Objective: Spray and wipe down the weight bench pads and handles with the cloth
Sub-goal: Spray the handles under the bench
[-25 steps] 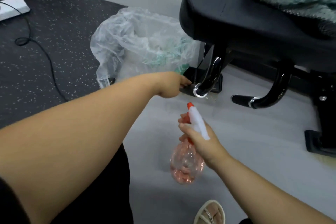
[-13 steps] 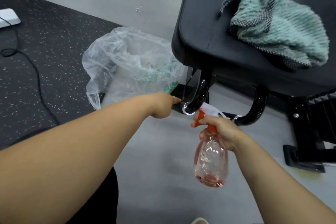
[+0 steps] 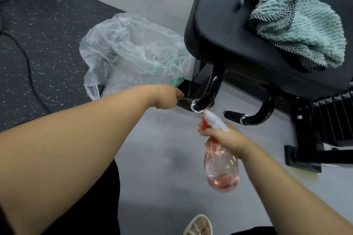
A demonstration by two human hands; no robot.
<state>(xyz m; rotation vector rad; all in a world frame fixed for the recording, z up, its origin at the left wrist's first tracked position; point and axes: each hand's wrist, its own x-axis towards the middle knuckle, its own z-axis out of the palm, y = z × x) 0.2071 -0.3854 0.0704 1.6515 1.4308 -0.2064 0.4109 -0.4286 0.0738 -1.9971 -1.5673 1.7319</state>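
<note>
Under the near edge of the black bench pad (image 3: 229, 25), two curved, glossy black tubes come down and end in straight grips with chrome collars. The left hand (image 3: 168, 97) is closed on the handle (image 3: 186, 105) on the left side. Its fingers are curled round the dark grip, so only a short length shows between the fist and the collar.

The right hand (image 3: 224, 137) holds a clear pink spray bottle (image 3: 221, 170) by the neck, fingers wrapped round it below the white spray head and beside the orange trigger. Whether the trigger is being squeezed cannot be told. The white nozzle points up and away from the person and sits just beside the chrome collar of the held handle. A little pink liquid lies in the bottom of the bottle.

The second handle (image 3: 236, 115) juts out to the right, touched by neither hand. The teal cloth (image 3: 298, 25), edged in black-and-white check, lies crumpled on top of the bench pad, well apart from both hands.

Beyond the left hand, a crumpled clear plastic bag (image 3: 133, 49) with something green inside sits on the grey floor (image 3: 162, 149). To the left is a dark speckled rubber mat (image 3: 47, 15) with a black cable (image 3: 24, 59) across it. The black bench frame (image 3: 305, 156) stands on the floor at the right. A pale sandal (image 3: 198, 225) shows at the bottom edge.
</note>
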